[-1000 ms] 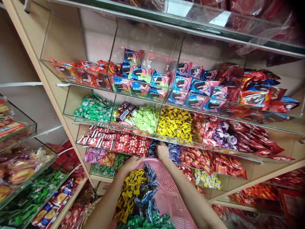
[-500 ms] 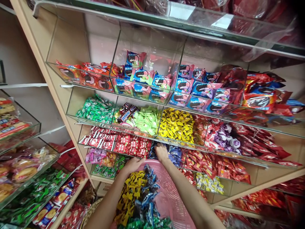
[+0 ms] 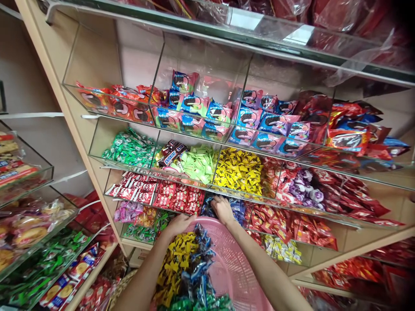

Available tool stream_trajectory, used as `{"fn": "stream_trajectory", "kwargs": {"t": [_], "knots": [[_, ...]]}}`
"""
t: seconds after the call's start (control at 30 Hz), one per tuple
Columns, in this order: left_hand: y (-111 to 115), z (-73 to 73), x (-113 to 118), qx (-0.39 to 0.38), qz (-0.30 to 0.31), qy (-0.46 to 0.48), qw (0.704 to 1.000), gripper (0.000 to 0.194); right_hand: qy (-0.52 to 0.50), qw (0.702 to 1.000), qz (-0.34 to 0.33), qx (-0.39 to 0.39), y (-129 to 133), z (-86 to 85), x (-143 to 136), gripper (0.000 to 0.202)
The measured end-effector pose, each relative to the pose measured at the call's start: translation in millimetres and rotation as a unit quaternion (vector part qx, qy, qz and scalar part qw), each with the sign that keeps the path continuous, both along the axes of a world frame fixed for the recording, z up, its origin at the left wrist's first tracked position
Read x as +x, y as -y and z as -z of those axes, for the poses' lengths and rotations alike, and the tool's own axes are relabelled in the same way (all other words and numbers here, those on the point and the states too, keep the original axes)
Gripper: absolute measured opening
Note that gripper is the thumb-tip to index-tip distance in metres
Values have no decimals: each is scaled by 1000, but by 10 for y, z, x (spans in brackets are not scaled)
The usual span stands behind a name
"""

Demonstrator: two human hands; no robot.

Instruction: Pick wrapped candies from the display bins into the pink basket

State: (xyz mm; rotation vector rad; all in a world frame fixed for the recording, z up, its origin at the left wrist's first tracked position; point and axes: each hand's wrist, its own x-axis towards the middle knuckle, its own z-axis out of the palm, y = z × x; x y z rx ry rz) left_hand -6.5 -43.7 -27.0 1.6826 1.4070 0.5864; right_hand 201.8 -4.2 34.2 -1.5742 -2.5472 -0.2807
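Cookie packs [image 3: 249, 116] sit on a shelf above the chocolate bars [image 3: 174, 154]; purple sweets [image 3: 303, 183] lie right, wrapped pastries [image 3: 30, 233] near left.

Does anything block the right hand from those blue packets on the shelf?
Nothing visible does: the right hand is at the blue packets, under the shelved yellow candies; the pink basket is nearer the camera.

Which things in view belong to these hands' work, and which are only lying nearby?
In use:
pink basket, left hand at its rim
yellow packets in the basket
blue packets on the shelf, right hand among them

Only nearby:
cookie packets
chocolate bars
light green packets
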Motion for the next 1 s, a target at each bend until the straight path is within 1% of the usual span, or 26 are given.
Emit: {"fn": "stream_trajectory", "kwargs": {"t": [0.07, 0.17, 0.23, 0.33, 0.4, 0.5, 0.6, 0.67, 0.83, 1.0], "knots": [[-2, 6, 2, -2, -4, 1, 1000, 60, -27, 1000, 4, 11, 69, -27, 51, 30], [6, -5, 7, 2, -3, -1, 1000, 60, -130, 991, -2, 32, 186, -60, 99, 32], [15, -26, 11, 6, 0, 0, 1000, 61, -213, 976, -16, 41, 280, -82, 111, 31], [26, -66, 18, 16, -2, -4, 1000, 62, -300, 952, -37, 41, 457, -122, 97, 29], [31, -89, 20, 17, 0, -7, 1000, 63, -346, 936, -51, 30, 597, -146, 62, 27], [37, -107, 23, 0, 10, 5, 1000, 63, -394, 917, -56, -20, 808, -154, -43, 25], [37, -99, 25, -14, 12, 34, 999, 63, -406, 910, -53, -70, 962, -114, -180, 25], [29, -81, 23, -13, 13, 36, 999, 63, -394, 913, -64, -83, 1008, -71, -255, 23], [-2, -34, 0, 2, 26, 18, 1000, 60, -345, 925, -123, -104, 974, 17, -299, 18], [0, -37, -7, 6, 26, 7, 1000, 60, -330, 923, -148, -131, 908, 45, -269, 18]]}}
